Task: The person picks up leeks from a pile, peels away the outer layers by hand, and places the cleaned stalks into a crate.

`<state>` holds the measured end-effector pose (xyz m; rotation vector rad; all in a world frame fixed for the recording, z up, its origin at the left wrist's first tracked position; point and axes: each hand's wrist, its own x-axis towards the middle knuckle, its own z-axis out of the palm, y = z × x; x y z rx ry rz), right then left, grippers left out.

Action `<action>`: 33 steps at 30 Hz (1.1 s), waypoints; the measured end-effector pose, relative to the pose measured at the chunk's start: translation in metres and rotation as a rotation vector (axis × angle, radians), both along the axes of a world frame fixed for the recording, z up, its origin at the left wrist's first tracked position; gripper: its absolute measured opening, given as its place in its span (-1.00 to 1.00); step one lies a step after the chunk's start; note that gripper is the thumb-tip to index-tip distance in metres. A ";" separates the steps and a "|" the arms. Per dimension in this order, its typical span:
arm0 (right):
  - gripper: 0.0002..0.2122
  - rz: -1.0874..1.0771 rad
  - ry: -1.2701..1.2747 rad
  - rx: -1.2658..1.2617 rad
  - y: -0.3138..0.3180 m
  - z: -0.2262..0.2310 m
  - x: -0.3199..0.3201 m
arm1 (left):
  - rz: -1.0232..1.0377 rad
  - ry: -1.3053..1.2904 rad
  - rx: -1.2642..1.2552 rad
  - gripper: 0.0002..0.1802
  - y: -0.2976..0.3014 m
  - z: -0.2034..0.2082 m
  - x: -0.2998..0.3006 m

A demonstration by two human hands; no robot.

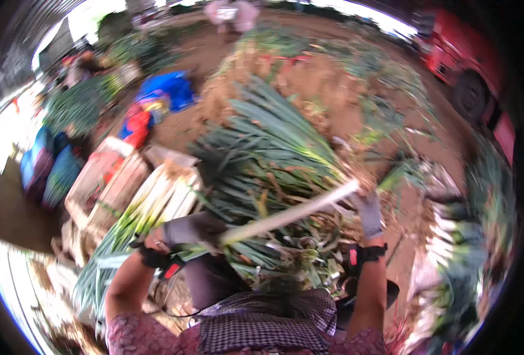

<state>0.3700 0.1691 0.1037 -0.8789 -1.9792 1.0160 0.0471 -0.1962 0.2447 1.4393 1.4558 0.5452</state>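
Observation:
A long leek (291, 215) with a white stalk lies slantwise across the space between my hands, its root end up at the right. My left hand (195, 229), in a grey glove, is closed round its greener part. At the root end is my right hand (368, 212), also gloved and closed there; motion blur hides its fingertips. Beyond the stalk spreads a big heap of untrimmed leeks (285, 127) with dark green leaves and roots toward the right. Stripped leeks (155, 198) with pale stalks lie beside my left arm. Loose peeled leaves (303, 254) litter the ground below the stalk.
Cardboard boxes (105, 177) stand at the left, near blue and red bags (167, 92). More leeks (451, 254) lie in a row at the right. A red vehicle (475, 65) is parked at the far right. Another person (232, 15) is at the far end.

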 end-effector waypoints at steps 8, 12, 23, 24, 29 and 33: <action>-0.71 -0.109 0.370 -0.573 0.149 -0.040 0.171 | 0.255 0.011 -0.046 -0.58 -0.136 -0.018 0.012; -0.56 -0.300 0.030 -0.453 0.077 -0.054 0.078 | 0.547 0.191 0.101 -0.71 -0.200 0.008 -0.003; -0.71 0.057 -0.186 -0.642 -0.044 -0.096 -0.038 | 0.917 0.985 -0.134 -0.79 -0.253 0.035 -0.093; -0.75 0.085 -0.177 -0.569 -0.045 -0.101 -0.046 | 0.927 0.965 -0.158 -0.79 -0.254 0.033 -0.098; -0.74 0.239 -0.468 -0.595 -0.074 -0.096 -0.110 | 0.898 1.069 -0.293 -0.82 -0.256 0.025 -0.114; -0.68 0.404 -0.435 -0.433 -0.102 -0.097 -0.169 | 0.875 1.146 -0.260 -0.78 -0.249 0.029 -0.127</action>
